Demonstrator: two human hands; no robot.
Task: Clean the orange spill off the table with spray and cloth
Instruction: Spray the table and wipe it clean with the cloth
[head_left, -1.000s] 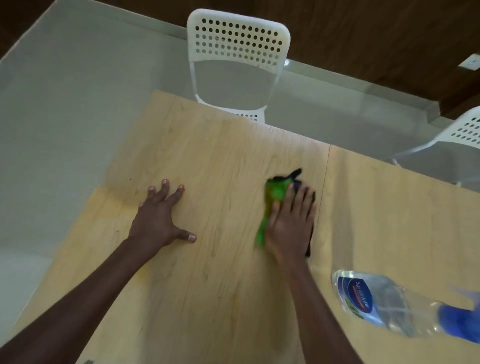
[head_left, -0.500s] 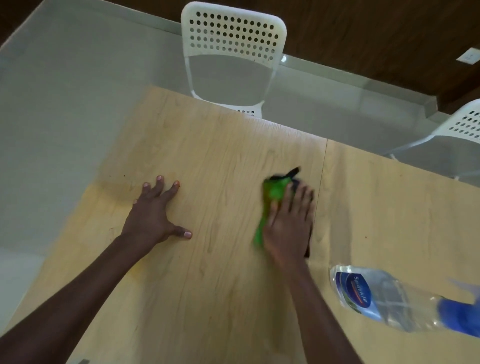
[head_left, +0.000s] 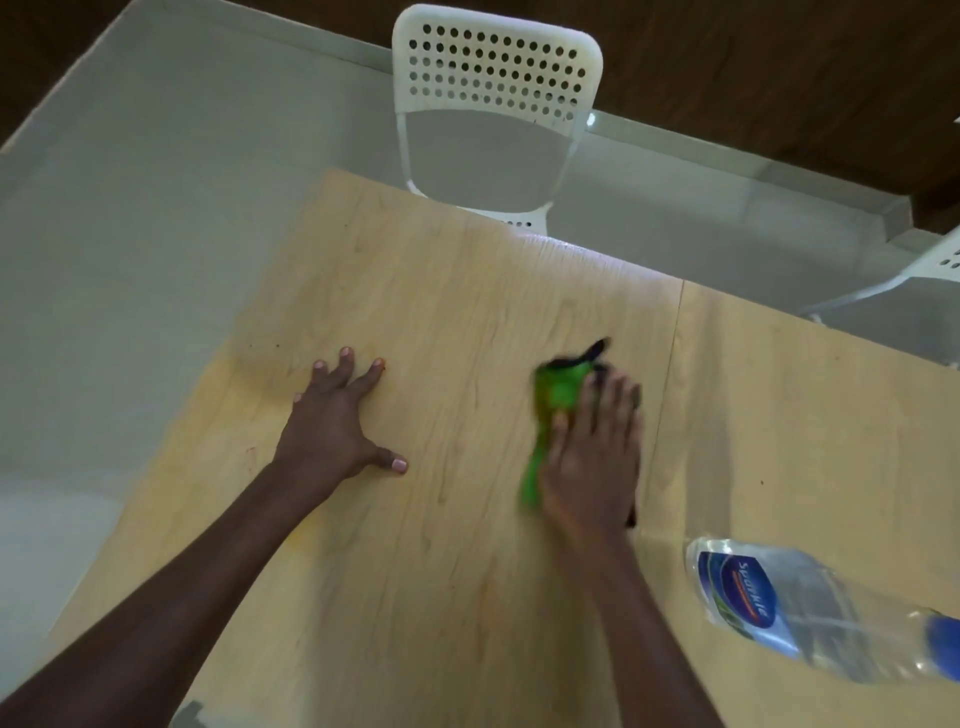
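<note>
My right hand (head_left: 589, 457) lies flat with straight fingers on a green and black cloth (head_left: 558, 395), pressing it onto the light wooden table (head_left: 441, 291). The cloth sticks out past my fingertips and along the thumb side; the rest is hidden under my palm. My left hand (head_left: 337, 426) rests flat on the table to the left, fingers spread, holding nothing. A faint yellowish orange stain (head_left: 244, 384) shows on the wood left of that hand. The clear spray bottle (head_left: 810, 608) with a blue label lies on its side at the lower right.
A white perforated chair (head_left: 493, 67) stands at the table's far edge, and a second white chair (head_left: 930, 275) is at the right. A seam (head_left: 670, 353) runs across the tabletop just right of the cloth. Grey floor lies beyond the table's left edge.
My right hand and the cloth stay in much the same spot near the seam, blurred with small wiping motion. The left hand has not moved on the table.
</note>
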